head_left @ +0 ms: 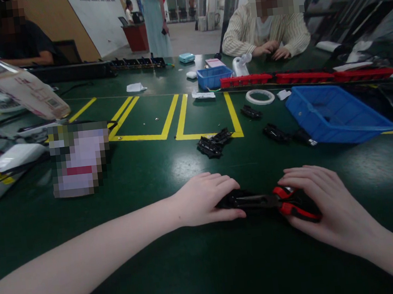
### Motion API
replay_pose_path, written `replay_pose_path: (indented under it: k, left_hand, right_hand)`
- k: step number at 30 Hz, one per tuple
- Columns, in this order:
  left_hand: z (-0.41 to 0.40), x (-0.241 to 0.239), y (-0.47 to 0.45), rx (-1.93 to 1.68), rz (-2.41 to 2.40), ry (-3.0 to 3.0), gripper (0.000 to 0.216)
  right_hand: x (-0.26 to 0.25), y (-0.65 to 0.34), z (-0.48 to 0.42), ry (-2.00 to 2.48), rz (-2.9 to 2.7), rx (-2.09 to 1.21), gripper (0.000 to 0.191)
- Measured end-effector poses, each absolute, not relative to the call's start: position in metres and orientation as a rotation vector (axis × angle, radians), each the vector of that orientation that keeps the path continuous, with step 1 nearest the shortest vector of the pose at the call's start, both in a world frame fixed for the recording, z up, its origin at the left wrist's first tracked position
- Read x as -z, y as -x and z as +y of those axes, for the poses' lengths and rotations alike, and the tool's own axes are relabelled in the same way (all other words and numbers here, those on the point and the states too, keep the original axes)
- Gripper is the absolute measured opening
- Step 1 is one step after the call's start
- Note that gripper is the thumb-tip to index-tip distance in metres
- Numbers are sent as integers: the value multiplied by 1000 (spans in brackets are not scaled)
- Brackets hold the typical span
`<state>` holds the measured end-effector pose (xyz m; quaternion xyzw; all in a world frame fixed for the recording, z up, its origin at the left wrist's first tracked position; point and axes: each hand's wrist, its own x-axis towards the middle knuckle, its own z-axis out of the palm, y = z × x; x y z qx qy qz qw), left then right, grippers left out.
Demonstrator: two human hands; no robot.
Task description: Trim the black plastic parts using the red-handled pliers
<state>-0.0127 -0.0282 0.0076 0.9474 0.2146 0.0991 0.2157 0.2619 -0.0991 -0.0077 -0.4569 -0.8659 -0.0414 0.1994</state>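
My right hand (pixel 323 199) is closed around the red and black handles of long-nose pliers (pixel 282 199), whose jaws point left. Between thumb and fingers, my left hand (pixel 211 199) grips a black plastic part (pixel 228 200) low over the green table. The pliers' jaws lie against that part; whether they clamp it I cannot tell. My left fingers and the jaws hide much of its shape. Farther back, similar black plastic pieces (pixel 212 145) lie in a small heap, with another black piece (pixel 275 133) to their right.
A blue bin (pixel 340 115) stands at right, near a roll of white tape (pixel 260 97). Left are a phone (pixel 81 164), a white device with cables (pixel 7 171) and a tilted bottle (pixel 29 89). Long red strips (pixel 301 78) lie at the back. Across the table sits a person (pixel 265 32).
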Motion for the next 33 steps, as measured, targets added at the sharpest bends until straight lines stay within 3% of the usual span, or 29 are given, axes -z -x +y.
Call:
replay_pose_path:
  k: [9,15,23,29,33]
  left_hand:
    - [-27,-7,13,-304,626,-2572,45]
    - [-26,-10,10,-268,632,-2563,48]
    - [-23,-10,5,-333,840,-2285,38]
    - [-23,-16,11,-424,849,-2031,34]
    - [-26,-17,12,-408,859,-2051,32]
  right_hand:
    - [13,-262,-87,1151,-2397,124,26]
    - [13,-256,-61,1018,-2486,229,27]
    - [3,-218,-9,897,-2382,255,23]
    - [2,-215,-16,895,-2364,247,8]
    - [3,-218,-23,901,-2334,322,10]
